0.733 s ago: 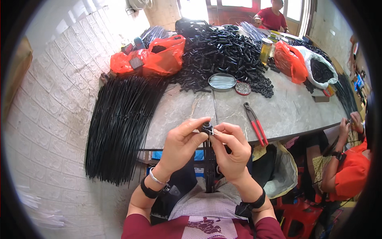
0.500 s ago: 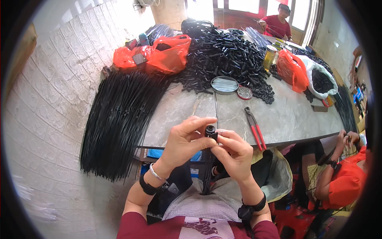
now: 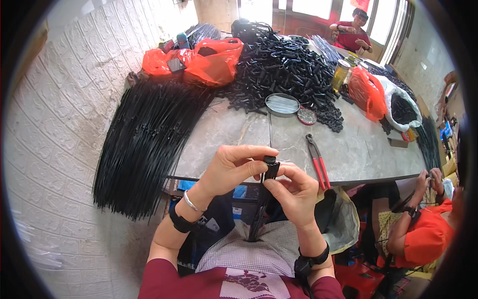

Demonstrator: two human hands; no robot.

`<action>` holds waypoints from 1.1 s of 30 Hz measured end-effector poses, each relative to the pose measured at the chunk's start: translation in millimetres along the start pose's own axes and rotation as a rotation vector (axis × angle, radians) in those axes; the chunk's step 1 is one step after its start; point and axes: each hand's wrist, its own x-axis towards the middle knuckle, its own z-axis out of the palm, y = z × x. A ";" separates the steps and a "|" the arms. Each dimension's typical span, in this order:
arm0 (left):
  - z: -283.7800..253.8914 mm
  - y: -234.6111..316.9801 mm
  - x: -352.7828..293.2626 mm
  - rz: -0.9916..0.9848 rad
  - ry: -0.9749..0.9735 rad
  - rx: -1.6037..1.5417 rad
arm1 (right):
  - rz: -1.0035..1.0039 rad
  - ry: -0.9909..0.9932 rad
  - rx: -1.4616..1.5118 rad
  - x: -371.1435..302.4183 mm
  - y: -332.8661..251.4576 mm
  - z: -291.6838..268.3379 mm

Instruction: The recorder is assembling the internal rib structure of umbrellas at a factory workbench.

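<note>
Black fitting (image 3: 271, 172) held at the near edge of the tabletop (image 3: 221, 144)

In the middle of the frame, the left hand (image 3: 219, 172) is bent narrowly around the upper part of the fitting, thumb against its side. Below the fitting, a dark bundle of strips (image 3: 258, 219) hangs toward the lap. The right hand (image 3: 297, 197) pinches the fitting lower down; thin pale wires (image 3: 285, 161) stick out near its fingertips, but I cannot tell if they enter it. In my judgement, the left hold should be firm and the right fingers should push gently, so no wire bends.

The tabletop is grey, marbled stone or its imitation. At far left is a white brick-pattern wall (image 3: 59, 114), then long black rods (image 3: 144, 144) overhanging the edge, red bags (image 3: 214, 70), a heap of black parts (image 3: 289, 70), a round tin (image 3: 283, 115), red-handled pliers (image 3: 324, 172) and, at lower right, a seated co-worker (image 3: 428, 231).
</note>
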 end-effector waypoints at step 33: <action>1.7 6.0 -3.8 0.130 0.083 0.369 | 0.059 0.095 -0.081 6.4 4.5 17.6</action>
